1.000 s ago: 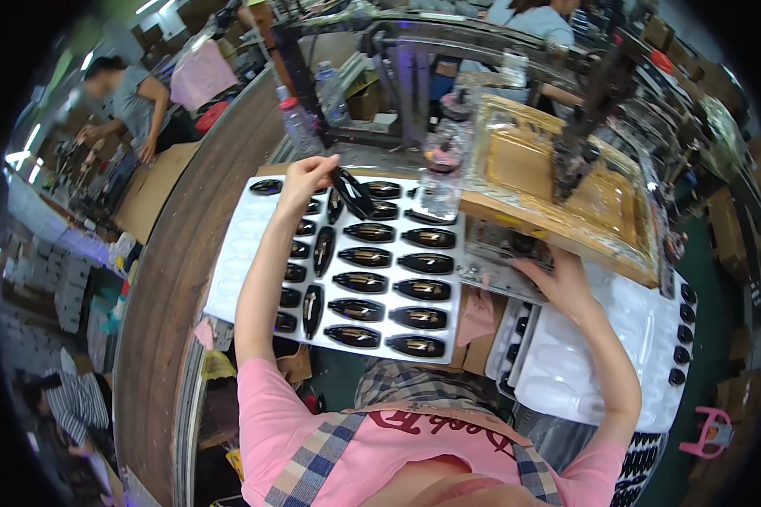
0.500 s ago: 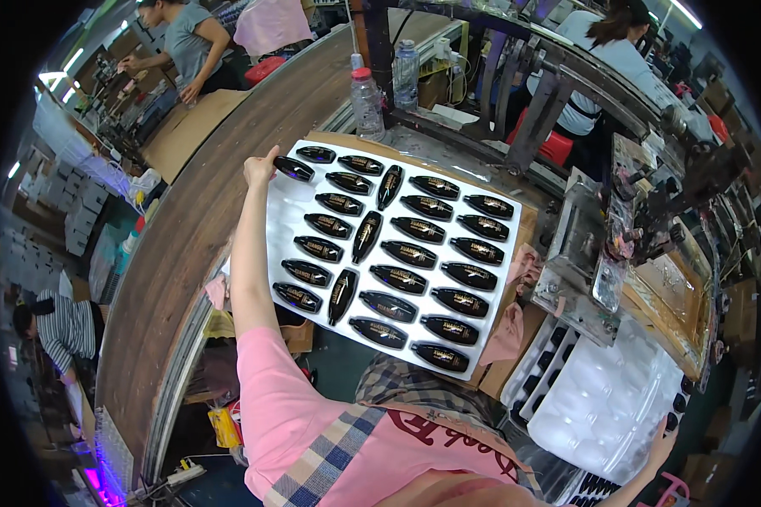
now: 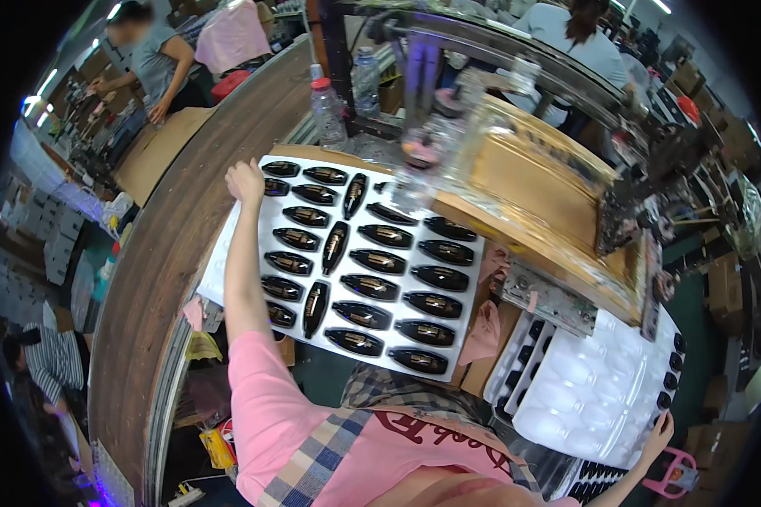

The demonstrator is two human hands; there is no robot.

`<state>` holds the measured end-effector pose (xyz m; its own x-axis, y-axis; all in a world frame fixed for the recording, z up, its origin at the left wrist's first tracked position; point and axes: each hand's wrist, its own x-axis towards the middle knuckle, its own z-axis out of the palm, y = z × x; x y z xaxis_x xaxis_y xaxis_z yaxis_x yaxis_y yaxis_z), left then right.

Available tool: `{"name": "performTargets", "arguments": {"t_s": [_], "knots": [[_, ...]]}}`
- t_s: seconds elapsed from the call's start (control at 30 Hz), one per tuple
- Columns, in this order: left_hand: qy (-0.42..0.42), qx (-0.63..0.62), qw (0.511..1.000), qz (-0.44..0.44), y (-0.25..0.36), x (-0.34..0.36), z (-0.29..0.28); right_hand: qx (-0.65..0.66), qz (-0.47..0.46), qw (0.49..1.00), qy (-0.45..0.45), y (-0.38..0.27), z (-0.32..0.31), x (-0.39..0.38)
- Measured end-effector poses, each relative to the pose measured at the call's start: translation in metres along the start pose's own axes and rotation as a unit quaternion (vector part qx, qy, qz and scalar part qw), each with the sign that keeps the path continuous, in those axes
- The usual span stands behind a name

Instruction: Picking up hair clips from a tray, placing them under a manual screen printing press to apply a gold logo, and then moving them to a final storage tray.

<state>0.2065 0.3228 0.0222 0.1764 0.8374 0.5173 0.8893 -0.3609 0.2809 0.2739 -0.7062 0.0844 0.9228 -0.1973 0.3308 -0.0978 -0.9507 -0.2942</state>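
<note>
A white sheet (image 3: 313, 346) bearing rows of glossy black oval cases (image 3: 372, 287) with gold print lies before me, with several cases turned upright between the rows. My left hand (image 3: 245, 182) is at the sheet's far left corner, its fingers stretched out. Right beside its wrist lies one black case (image 3: 276, 187), partly hidden. Over at the lower right, my right hand (image 3: 661, 435) is at the edge of a white moulded tray (image 3: 579, 389). Its fingers close on the lowest of several small dark pieces along that edge; the grip is small and partly hidden.
A wooden-framed printing screen (image 3: 533, 182) on a machine overhangs the sheet's far right. Two plastic bottles (image 3: 327, 114) stand beyond the sheet. A brown conveyor (image 3: 156, 253) curves along the left. Co-workers (image 3: 156, 72) are at the back and left. A pink stool (image 3: 675, 473) is at lower right.
The printing screen has swung leftward over the sheet's far right part. The black case my left hand held now lies in line with the others. The view has shifted slightly.
</note>
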Motion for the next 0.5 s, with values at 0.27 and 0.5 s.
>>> {"name": "performTargets", "arguments": {"t_s": [0.27,0.5], "knots": [[-0.192,-0.48,0.715,0.47,0.204,-0.172,-0.117,0.338,-0.089,0.935,-0.066,-0.207,0.011,-0.005],[-0.269,-0.629,0.543,0.487,0.285,-0.239,-0.163,0.365,-0.221,0.891,-0.155,-0.341,0.036,-0.013]]}}
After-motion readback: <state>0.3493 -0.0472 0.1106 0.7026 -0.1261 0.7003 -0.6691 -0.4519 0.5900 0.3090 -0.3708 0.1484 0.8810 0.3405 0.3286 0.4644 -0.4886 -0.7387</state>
